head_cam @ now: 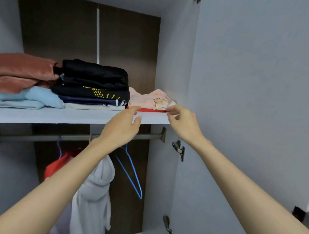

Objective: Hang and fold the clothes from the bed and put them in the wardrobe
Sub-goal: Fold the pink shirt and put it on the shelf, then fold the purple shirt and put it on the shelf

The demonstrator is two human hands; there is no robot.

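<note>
pink folded top on red garment, right end of wardrobe shelf, beside dark stack | left hand: fingers loosely apart, tips touching red near edge | right hand: at near right corner, pinch or touch, cannot tell | judged light, soft, floppy; support under fold edges, both sides
</note>
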